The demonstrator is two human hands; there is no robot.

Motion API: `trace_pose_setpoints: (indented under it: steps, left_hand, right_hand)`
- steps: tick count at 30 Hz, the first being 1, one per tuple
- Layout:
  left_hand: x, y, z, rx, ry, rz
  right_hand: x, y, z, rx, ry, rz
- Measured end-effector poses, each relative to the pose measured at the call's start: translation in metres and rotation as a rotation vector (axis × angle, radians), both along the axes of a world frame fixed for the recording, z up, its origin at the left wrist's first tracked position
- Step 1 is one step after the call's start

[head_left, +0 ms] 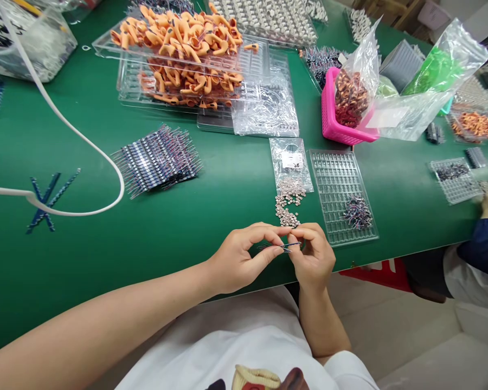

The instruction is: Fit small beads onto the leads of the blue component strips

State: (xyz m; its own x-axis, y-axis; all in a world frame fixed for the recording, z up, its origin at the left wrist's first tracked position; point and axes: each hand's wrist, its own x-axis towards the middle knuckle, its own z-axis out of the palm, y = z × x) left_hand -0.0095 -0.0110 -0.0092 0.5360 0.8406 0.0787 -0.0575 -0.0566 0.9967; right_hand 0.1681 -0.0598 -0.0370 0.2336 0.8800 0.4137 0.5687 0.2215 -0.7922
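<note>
My left hand (244, 254) is closed, thumb and fingers pinching a thin dark blue strip with fine wires (287, 246). My right hand (313, 254) meets it at the strip's right end, thumb and forefinger pressed together; whatever lies between those fingertips is hidden. Just beyond my fingertips is a loose pile of small pinkish round discs (287, 208), spilling from a clear labelled plastic bag (293, 162). To the right of my right hand lies a clear ribbed tray (329, 189) with a heap of small wired parts (357, 212) in it.
A bundle of wired strips (160, 160) lies left on the green table (154, 249). Stacked clear trays (126, 81) carry orange curved shells (187, 32). A pink basket (329, 116) holds bagged copper-coloured pieces. A white cable (77, 130) loops at left; another person's sleeve (486, 244) shows at right.
</note>
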Motion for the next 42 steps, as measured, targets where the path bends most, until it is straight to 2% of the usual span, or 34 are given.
trace_pose_setpoints:
  steps: [12, 25, 31, 36, 42]
  left_hand:
    - [0.0010, -0.0008, -0.0022, 0.013, 0.026, -0.014]
    - [0.0003, -0.0021, -0.0047, 0.069, -0.020, -0.010]
    - [0.0021, -0.0023, -0.0054, 0.171, -0.006, 0.011]
    - [0.0026, -0.0028, -0.0073, 0.237, 0.011, 0.024]
    - [0.0019, -0.0030, -0.0082, 0.233, 0.031, 0.022]
  right_hand:
    - [-0.0014, -0.0026, 0.0007, -0.023, -0.025, -0.028]
    - [0.0008, -0.0036, 0.0011, -0.142, 0.226, 0.039]
    - [0.0008, -0.0023, 0.0000, -0.157, 0.300, 0.048]
    - [-0.0010, -0.0014, 0.0004, -0.101, 0.238, 0.029]
    - [-0.0037, -0.0018, 0.0020, 0.028, 0.042, -0.019]
